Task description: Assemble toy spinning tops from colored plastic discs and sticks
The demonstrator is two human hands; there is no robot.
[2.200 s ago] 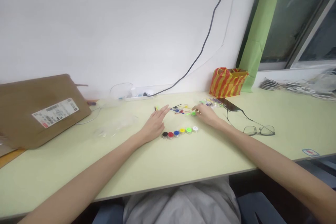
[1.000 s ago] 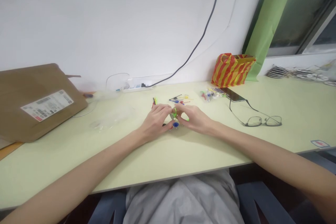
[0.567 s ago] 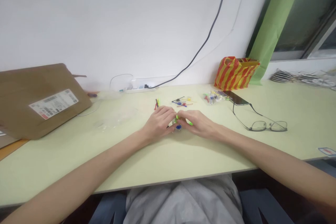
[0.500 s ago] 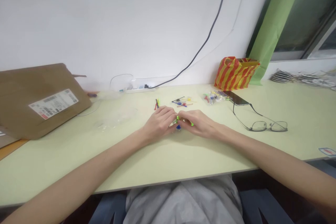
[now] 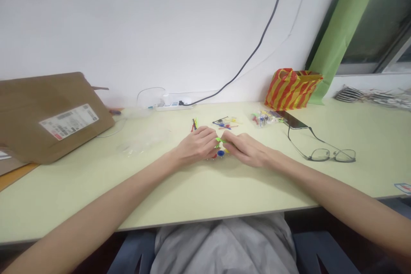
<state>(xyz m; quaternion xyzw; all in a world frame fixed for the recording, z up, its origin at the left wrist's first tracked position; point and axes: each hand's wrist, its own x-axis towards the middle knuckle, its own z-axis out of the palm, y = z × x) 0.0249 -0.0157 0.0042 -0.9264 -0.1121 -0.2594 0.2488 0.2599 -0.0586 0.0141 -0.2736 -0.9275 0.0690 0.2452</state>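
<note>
My left hand (image 5: 201,143) and my right hand (image 5: 245,147) meet over the middle of the pale green table (image 5: 218,197). Between their fingertips is a small bright green piece (image 5: 220,140), pinched from both sides. Just below it, near the tabletop, a round blue piece (image 5: 221,153) shows, with bits of red and yellow beside it. My fingers hide part of these. Behind my left hand lie thin colored sticks (image 5: 195,124). Farther back, a loose group of blue, red and yellow pieces (image 5: 225,123) rests on the table.
A cardboard package (image 5: 54,115) stands at the left, near clear plastic wrapping (image 5: 138,141). Against the wall is a power strip (image 5: 175,106). On the right are a bag of small parts (image 5: 263,118), a phone (image 5: 293,120), eyeglasses (image 5: 332,155) and a striped bag (image 5: 290,90).
My hands have parted slightly at the fingertips, showing more of the green piece and the blue, red and yellow pieces below. The whole view has shifted a little.
</note>
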